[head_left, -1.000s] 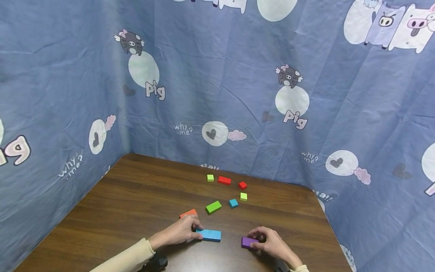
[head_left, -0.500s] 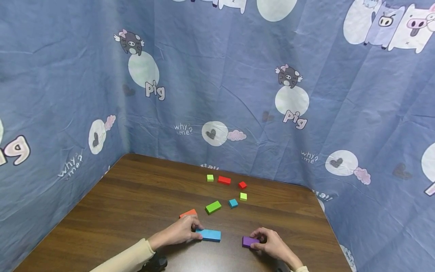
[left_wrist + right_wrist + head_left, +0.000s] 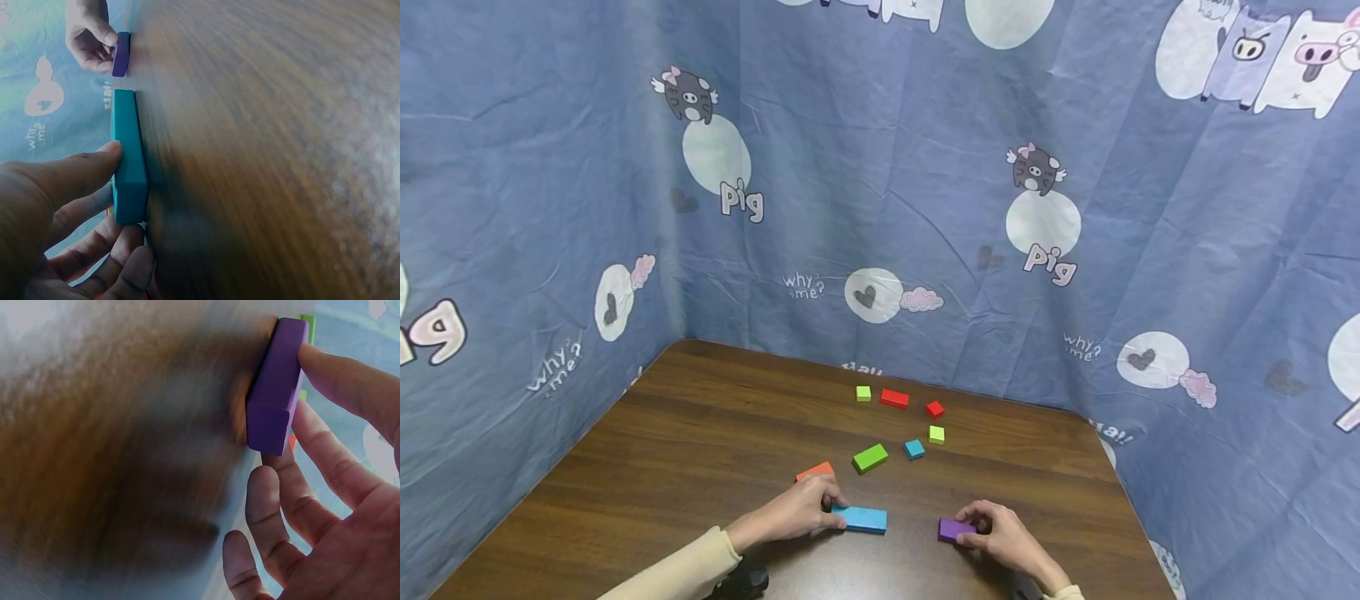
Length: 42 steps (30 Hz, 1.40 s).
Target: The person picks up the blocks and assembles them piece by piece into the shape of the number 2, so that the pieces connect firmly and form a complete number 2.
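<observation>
In the head view, my left hand (image 3: 801, 508) pinches the left end of a long light-blue block (image 3: 865, 520) lying flat on the table. The left wrist view shows my thumb on one side of that block and fingers curled at its near end. To the right, my right hand (image 3: 1000, 533) holds a shorter purple block (image 3: 953, 530) between thumb and fingers. In the right wrist view, the purple block (image 3: 275, 387) appears close to the tabletop; whether it touches cannot be told. A gap of bare wood separates the two blocks.
Just behind my left hand lies an orange block (image 3: 816, 472), partly hidden. Farther back on the brown table (image 3: 700, 433) are a green block (image 3: 870, 458), a small blue one (image 3: 913, 449), two lime ones, a red bar (image 3: 895, 398) and a small red one. Patterned blue cloth hangs around.
My right hand has shifted slightly right and away from me with the purple block, widening the gap. The left hand and the light-blue block stay in place.
</observation>
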Tool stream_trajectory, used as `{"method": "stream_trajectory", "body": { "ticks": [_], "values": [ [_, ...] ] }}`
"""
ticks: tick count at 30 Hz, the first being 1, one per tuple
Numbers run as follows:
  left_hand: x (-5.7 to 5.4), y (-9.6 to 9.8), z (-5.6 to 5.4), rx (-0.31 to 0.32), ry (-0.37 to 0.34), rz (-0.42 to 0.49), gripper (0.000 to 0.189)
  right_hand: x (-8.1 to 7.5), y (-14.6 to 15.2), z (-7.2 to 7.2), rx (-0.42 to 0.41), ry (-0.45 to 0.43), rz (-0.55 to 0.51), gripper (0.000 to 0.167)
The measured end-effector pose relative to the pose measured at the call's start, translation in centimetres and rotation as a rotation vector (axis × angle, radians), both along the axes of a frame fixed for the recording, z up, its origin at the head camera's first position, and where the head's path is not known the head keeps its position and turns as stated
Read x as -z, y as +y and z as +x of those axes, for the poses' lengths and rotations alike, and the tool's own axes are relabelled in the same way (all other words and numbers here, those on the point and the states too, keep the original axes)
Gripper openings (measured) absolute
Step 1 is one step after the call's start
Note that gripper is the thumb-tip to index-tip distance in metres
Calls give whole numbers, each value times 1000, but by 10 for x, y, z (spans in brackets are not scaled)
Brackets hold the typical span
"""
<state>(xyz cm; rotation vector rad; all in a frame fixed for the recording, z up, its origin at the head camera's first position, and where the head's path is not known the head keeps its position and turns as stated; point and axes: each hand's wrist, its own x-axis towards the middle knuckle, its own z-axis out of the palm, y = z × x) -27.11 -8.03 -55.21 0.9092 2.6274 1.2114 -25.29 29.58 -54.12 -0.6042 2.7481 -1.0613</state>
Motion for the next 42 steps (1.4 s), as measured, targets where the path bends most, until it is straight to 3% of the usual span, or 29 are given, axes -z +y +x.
{"method": "stream_trajectory", "body": {
  "ticks": [19, 42],
  "values": [
    [0, 0, 1, -3, 5, -25, 25, 2, -3, -8, 3, 40, 22, 26],
    [-1, -1, 1, -13, -4, -27, 27, -3, -20, -13, -52, 42, 22, 27]
  ]
}}
